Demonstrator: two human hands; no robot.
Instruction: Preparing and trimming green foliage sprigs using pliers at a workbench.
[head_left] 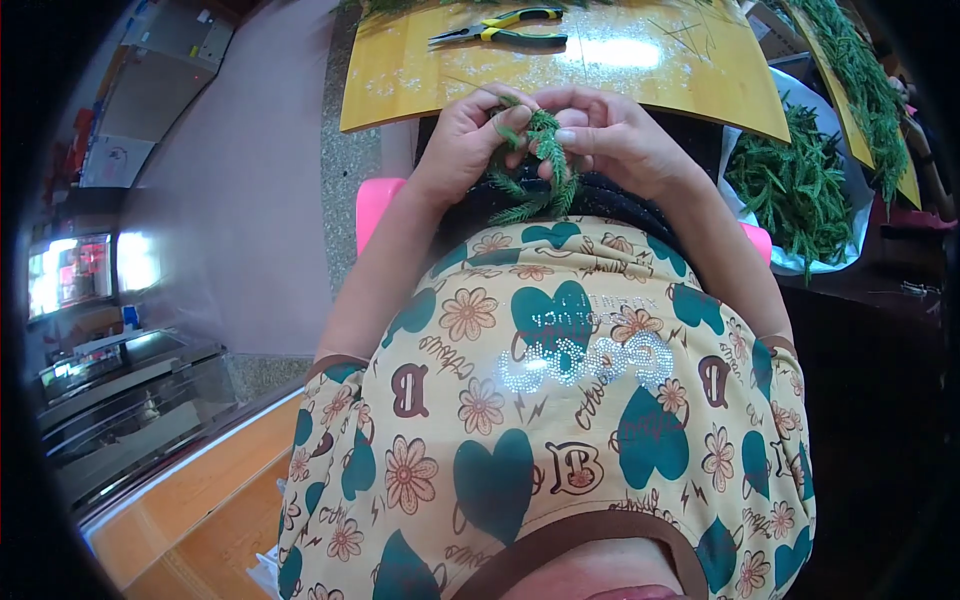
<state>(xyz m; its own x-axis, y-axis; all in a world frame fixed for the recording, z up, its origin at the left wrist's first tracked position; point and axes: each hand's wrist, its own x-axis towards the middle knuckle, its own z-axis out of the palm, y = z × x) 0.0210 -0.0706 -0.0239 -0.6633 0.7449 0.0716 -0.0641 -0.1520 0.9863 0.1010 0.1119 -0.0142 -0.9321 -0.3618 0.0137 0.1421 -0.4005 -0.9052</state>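
Between my two hands is a small green artificial pine sprig point(545, 155), held just off the near edge of the table, its needled tips hanging toward my lap. My left hand point(480, 135) pinches the sprig's upper end with thumb and fingers. On the other side, my right hand point(610, 135) is closed on the same sprig, its thumb pressed against the needles. A thin stem or wire sticks out past my left fingers toward the table. The fingertips partly hide the spot where the pieces meet.
Pliers point(505, 28) with yellow and black handles lie on the yellow wooden table point(400, 85), among white specks and thin loose wires. To the right, a pale bag point(855, 235) holds many green sprigs point(795, 180). More greenery point(850, 70) lies on another board. A pink seat point(375, 205) is under me.
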